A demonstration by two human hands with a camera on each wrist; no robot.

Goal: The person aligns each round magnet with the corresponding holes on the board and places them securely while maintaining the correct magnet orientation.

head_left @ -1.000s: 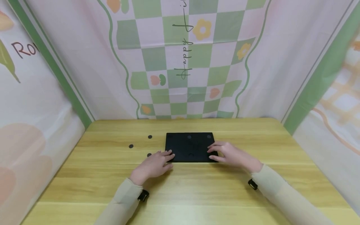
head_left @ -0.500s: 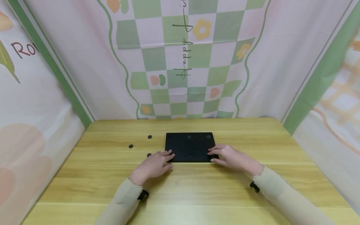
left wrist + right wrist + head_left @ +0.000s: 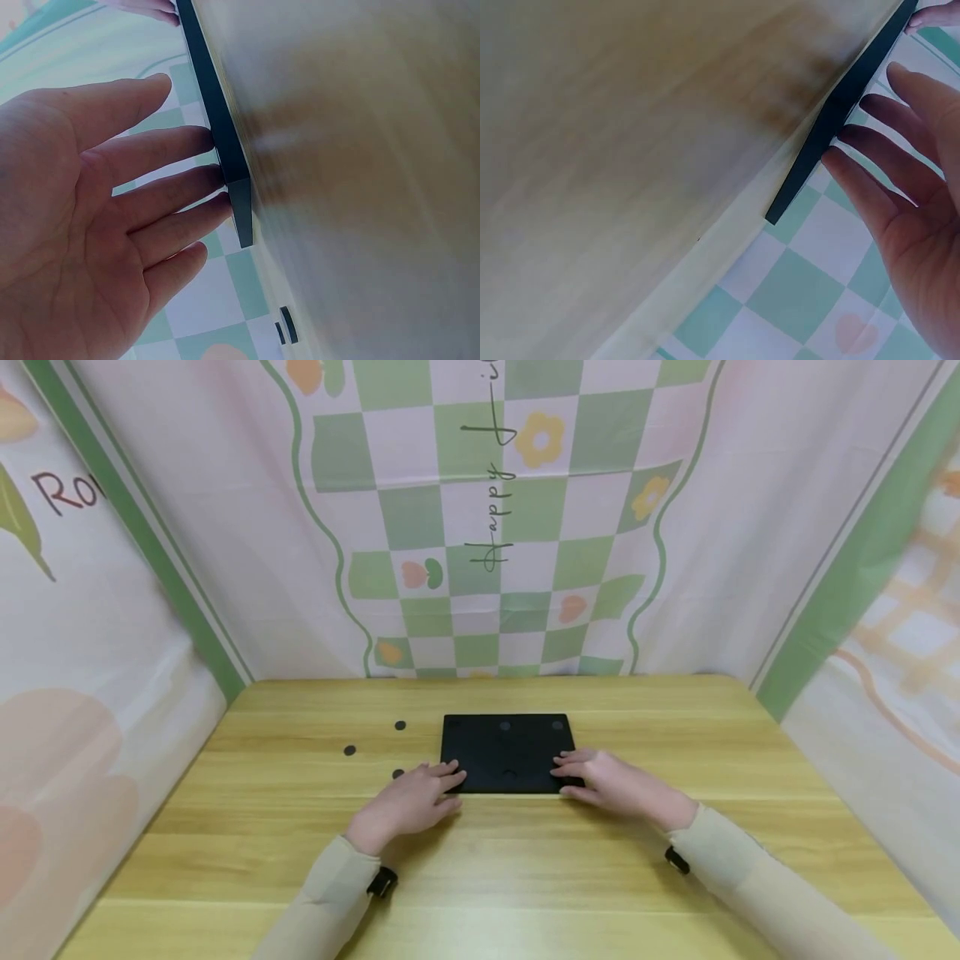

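A flat black rectangular board (image 3: pixel 502 752) lies on the wooden table, with several round disc-like marks along its back and front edges. My left hand (image 3: pixel 412 797) rests its fingertips on the board's front left corner; the left wrist view shows these fingers (image 3: pixel 176 150) fairly straight, touching the top face. At the front right corner, my right hand (image 3: pixel 611 783) touches the board with its fingertips. In the right wrist view its fingers (image 3: pixel 892 161) are gently bent and spread against the top face, with the thumb apart from them. The board area under the right fingers is hidden.
Left of the board, a dark disc (image 3: pixel 400 725), a second disc (image 3: pixel 349 750) and a third disc (image 3: pixel 397 773) lie on the table (image 3: pixel 480 877). The third is partly behind the left hand. A patterned curtain (image 3: pixel 480 610) hangs at the table's back edge.
My right hand has shifted slightly toward the board's front right corner, its fingers drawing closer together. The left hand, the board and the discs have stayed put.
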